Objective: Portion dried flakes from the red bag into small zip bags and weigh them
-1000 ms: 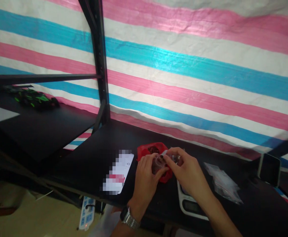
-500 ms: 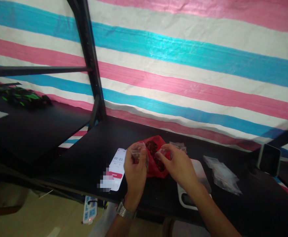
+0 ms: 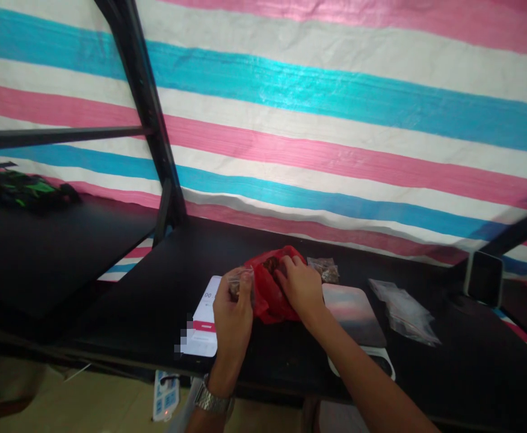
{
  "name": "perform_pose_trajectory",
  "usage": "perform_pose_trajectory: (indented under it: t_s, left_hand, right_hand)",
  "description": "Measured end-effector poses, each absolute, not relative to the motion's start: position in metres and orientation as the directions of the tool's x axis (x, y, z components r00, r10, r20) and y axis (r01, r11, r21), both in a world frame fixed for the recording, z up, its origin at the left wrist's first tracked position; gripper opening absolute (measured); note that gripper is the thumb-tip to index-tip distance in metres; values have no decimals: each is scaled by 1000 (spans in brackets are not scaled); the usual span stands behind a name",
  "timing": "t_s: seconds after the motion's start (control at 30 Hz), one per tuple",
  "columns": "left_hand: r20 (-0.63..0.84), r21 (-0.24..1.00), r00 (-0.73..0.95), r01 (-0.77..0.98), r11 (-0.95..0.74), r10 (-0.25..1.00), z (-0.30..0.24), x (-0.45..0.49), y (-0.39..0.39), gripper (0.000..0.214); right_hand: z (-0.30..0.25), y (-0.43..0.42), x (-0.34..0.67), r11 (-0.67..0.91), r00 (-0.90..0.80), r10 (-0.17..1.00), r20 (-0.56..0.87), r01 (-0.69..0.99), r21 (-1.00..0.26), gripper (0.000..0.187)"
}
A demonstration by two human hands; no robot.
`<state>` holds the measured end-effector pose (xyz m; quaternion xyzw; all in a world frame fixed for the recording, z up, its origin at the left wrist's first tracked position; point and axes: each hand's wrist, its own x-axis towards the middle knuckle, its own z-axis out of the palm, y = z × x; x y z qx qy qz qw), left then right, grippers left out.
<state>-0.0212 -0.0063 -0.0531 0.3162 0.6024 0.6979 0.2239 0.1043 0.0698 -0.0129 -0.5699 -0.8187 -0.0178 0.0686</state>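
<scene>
My left hand, wearing a metal watch, pinches a small clear zip bag with some brown contents at its bottom. Just right of it lies an open red plastic bag holding dark reddish-brown pieces, too small to name. The curled fingers of my right hand dip into the red bag, and what the fingertips hold is hidden. Behind my right wrist, another clear zip bag with brown contents lies on the black table.
A kitchen scale sits under my right forearm. Further right are flat clear zip bags and an upright dark-screened device. Left of my hand lies a phone with a timer. A green toy car stands at far left.
My right hand has moved off the zip bag's side and reached down into the red bag. My left hand keeps the zip bag, and the view has shifted slightly.
</scene>
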Motion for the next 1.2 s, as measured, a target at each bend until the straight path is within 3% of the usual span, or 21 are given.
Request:
perform_pose_trajectory:
  t_s: [0.17, 0.33, 0.57, 0.8, 1.03, 1.1, 1.2]
  left_hand:
    - [150, 987, -611, 49, -152, 777, -58, -21, -6, 55]
    - [76, 983, -558, -99, -157, 826, -63, -19, -2, 58]
    - [78, 973, -547, -139, -182, 833, -64, -17, 2, 58]
    - [214, 976, -495, 69, -207, 842, -58, -15, -2, 39]
    - [462, 829, -364, 502, -248, 809, -62, -12, -8, 29]
    - [470, 813, -342, 527, -248, 814, -63, -10, -8, 31]
    - [455, 822, -355, 520, -232, 817, -63, -7, -6, 35]
  right_hand:
    - [-18, 69, 100, 251, -235, 967, 96, 942, -223, 26]
    - [-17, 69, 96, 248, -263, 965, 26, 869, -428, 21]
    - [-17, 79, 106, 203, -274, 962, -15, 749, -631, 23]
    - [-13, 86, 127, 150, -196, 980, 33, 618, -772, 27]
    - [14, 69, 143, 162, -225, 970, 94, 307, -938, 33]
    - [21, 60, 144, 225, -251, 955, 159, 260, -939, 32]
    - [30, 44, 142, 364, -271, 921, 279, 346, -865, 23]
